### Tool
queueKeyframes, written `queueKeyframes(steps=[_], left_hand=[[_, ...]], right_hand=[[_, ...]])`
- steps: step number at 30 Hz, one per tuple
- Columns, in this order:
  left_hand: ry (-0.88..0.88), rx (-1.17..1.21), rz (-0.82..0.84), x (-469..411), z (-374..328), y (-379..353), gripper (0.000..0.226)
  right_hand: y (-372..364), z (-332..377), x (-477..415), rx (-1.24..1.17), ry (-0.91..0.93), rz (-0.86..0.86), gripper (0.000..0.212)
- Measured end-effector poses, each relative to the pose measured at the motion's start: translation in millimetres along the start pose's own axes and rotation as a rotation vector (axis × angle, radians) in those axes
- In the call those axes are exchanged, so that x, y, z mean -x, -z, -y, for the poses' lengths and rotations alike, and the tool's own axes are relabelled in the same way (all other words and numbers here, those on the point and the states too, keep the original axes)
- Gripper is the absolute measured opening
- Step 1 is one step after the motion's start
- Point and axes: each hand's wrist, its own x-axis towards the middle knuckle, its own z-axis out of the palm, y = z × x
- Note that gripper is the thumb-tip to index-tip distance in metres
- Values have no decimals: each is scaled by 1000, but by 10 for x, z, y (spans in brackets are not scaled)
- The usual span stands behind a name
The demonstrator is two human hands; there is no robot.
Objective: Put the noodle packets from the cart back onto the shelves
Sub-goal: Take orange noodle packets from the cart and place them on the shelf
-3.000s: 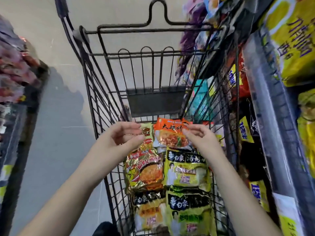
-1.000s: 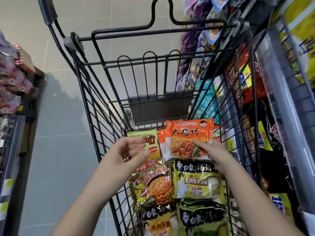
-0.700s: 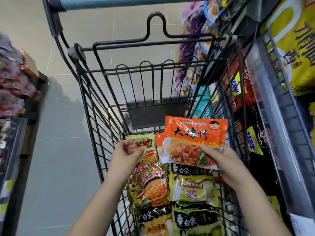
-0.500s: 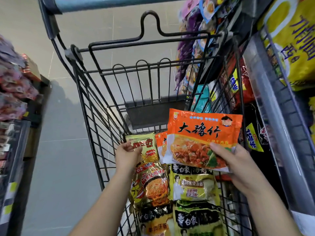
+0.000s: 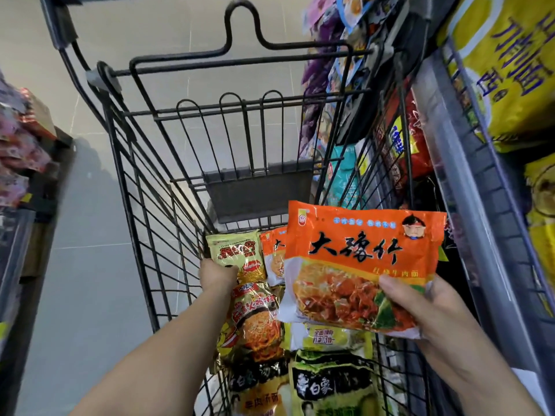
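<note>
My right hand (image 5: 426, 313) grips an orange noodle packet (image 5: 357, 259) by its lower right corner and holds it up above the black wire cart (image 5: 141, 187). My left hand (image 5: 217, 274) reaches down into the cart and its fingers curl on the lower edge of a pale green noodle packet (image 5: 237, 253). A second orange packet (image 5: 273, 253) lies beside that one. Below them lie a gold and red packet (image 5: 255, 319) and several green and black packets (image 5: 330, 385).
Shelves (image 5: 468, 163) on the right, close to the cart's side, hold yellow bags (image 5: 504, 61), red packets and purple packets. Another rack with pink packets (image 5: 18, 145) stands on the left. Grey tiled floor (image 5: 87, 265) runs between the left rack and the cart.
My right hand has lifted the orange packet up out of the cart and toward the right. My left hand has gone down to the pale green packet.
</note>
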Motion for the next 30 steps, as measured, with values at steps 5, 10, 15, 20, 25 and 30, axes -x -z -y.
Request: queueKeyframes(steps=[5, 10, 15, 20, 25, 30], left_hand=[[74, -12, 42, -125, -22, -68, 45], [61, -75, 32, -146, -35, -108, 40], [9, -88, 7, -179, 9, -154, 41], [-7, 76, 56, -151, 17, -122, 31], [-23, 200, 51, -132, -22, -74, 31], [-98, 263, 41, -54, -75, -18, 26]], right_hand=[[32, 28, 131, 6, -30, -57, 111], [38, 96, 175, -13, -5, -97, 93], [24, 80, 147, -21, -21, -113, 108], [15, 61, 103, -42, -36, -109, 93], [-4, 93, 97, -45, -36, -113, 104], [8, 123, 112, -35, -28, -137, 108]])
